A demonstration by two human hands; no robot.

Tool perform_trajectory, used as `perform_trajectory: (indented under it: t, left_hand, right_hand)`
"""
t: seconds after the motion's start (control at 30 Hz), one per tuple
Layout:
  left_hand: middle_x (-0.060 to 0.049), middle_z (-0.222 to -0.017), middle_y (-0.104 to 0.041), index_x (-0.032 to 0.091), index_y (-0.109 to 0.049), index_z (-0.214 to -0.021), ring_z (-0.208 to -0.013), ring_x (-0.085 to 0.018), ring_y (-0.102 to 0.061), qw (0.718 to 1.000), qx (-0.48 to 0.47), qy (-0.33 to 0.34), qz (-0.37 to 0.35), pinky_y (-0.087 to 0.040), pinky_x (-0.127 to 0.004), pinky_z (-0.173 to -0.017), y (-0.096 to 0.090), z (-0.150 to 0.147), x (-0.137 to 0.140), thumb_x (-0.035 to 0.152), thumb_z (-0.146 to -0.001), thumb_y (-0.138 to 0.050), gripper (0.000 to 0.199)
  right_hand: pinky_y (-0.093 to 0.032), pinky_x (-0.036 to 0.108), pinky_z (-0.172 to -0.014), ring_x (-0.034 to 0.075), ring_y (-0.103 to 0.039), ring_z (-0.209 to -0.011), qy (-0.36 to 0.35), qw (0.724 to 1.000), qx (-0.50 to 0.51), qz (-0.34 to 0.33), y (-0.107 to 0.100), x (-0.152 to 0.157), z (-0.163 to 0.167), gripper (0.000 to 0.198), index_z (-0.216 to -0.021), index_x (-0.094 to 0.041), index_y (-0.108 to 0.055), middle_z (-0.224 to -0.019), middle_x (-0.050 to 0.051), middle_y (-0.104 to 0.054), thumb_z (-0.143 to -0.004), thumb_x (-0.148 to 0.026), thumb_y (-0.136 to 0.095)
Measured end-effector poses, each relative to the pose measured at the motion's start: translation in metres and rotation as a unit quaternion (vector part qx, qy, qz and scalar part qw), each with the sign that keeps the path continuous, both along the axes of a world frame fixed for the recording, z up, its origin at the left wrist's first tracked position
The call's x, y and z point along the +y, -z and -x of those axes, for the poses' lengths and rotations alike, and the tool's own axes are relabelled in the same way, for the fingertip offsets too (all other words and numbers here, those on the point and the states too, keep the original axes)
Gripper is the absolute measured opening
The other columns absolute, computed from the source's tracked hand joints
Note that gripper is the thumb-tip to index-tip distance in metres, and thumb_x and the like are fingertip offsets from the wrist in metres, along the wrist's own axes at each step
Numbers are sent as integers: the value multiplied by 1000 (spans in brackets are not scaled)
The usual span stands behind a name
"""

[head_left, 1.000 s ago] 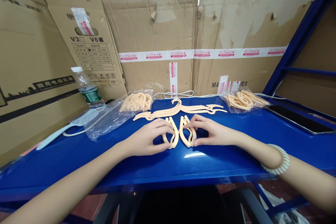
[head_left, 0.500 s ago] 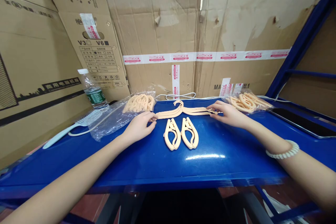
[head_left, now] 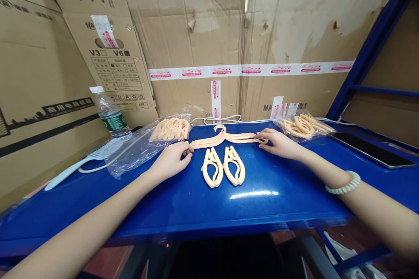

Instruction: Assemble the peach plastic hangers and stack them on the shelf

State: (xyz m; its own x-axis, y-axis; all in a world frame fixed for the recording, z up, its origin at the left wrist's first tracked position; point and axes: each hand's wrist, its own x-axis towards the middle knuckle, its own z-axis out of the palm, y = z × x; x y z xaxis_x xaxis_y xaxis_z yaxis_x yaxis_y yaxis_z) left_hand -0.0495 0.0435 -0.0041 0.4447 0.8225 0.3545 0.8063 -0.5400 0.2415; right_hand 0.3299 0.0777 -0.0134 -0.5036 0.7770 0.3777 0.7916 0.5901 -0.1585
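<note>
An unfolded cream plastic clothes hanger (head_left: 209, 142) lies across the blue tabletop with its hook toward the back. My left hand (head_left: 174, 159) has its fingers curled at the hanger's left end. At the opposite end, my right hand (head_left: 278, 144) holds the other arm of the hanger between thumb and fingers; the curved tip shows beside the fingers. Just in front of it, two folded hangers of the same kind, one on the left (head_left: 212, 168) and one on the right (head_left: 235, 165), lie side by side between my hands.
Bagged folded hangers lie at back left (head_left: 170, 129) and back right (head_left: 299, 125). Further left are a water bottle (head_left: 113, 120), a pale blue brush (head_left: 73, 168) and a clear plastic bag (head_left: 131, 157). A phone-like black device (head_left: 369, 150) lies right. Cardboard (head_left: 196, 39) walls the back.
The whole view has shifted slightly, so things appear a little further left. Both hands stay at the hanger's ends, and the folded hangers keep their places.
</note>
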Motion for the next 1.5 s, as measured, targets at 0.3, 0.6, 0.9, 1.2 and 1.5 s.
perform_trajectory:
  t: [0.3, 0.6, 0.9, 1.2, 1.5]
  left_hand:
    - [1, -69, -67, 22, -63, -71, -69, -19, -62, 995, 46, -81, 33, -38, -25, -56, -5, -1, -5, 14, -68, -46, 19]
    - [1, -75, -68, 24, -64, -77, -71, -19, -62, 995, 51, -85, 17, -37, -26, -56, -6, -4, -9, 16, -72, -45, 22]
    - [1, -72, -61, 22, -59, -76, -72, -18, -58, 996, 64, -61, 21, -35, -25, -56, -6, -5, -9, 20, -74, -48, 12]
    - [1, -66, -58, 23, -58, -76, -74, -19, -57, 995, 78, -52, 24, -32, -26, -55, -8, -6, -11, 20, -75, -50, 8]
    - [1, -66, -61, 23, -59, -82, -77, -20, -61, 992, 101, -62, 36, -32, -26, -54, -7, -8, -13, 25, -77, -48, 11]
  right_hand:
    - [-47, 45, -90, 29, -59, -100, 13, 1000, -3, 1, 7, 2, 5, 30, -109, -14, -65, -105, 14, -62, -83, -22, -53]
    - [-47, 45, -90, 27, -59, -98, -2, 999, 31, -16, 10, 3, 6, 27, -106, -18, -66, -103, 12, -62, -82, -21, -55]
    - [-49, 43, -87, 26, -60, -95, 6, 998, 48, -33, 13, 5, 6, 27, -107, -17, -65, -102, 11, -63, -83, -23, -54]
    - [-46, 45, -92, 27, -59, -102, -13, 999, 41, -31, 15, 6, 9, 30, -110, -19, -64, -108, 11, -65, -82, -18, -53]
    - [-48, 39, -79, 25, -60, -86, -17, 999, 30, -6, 10, 5, 11, 19, -95, -17, -68, -91, 11, -65, -86, -24, -53]
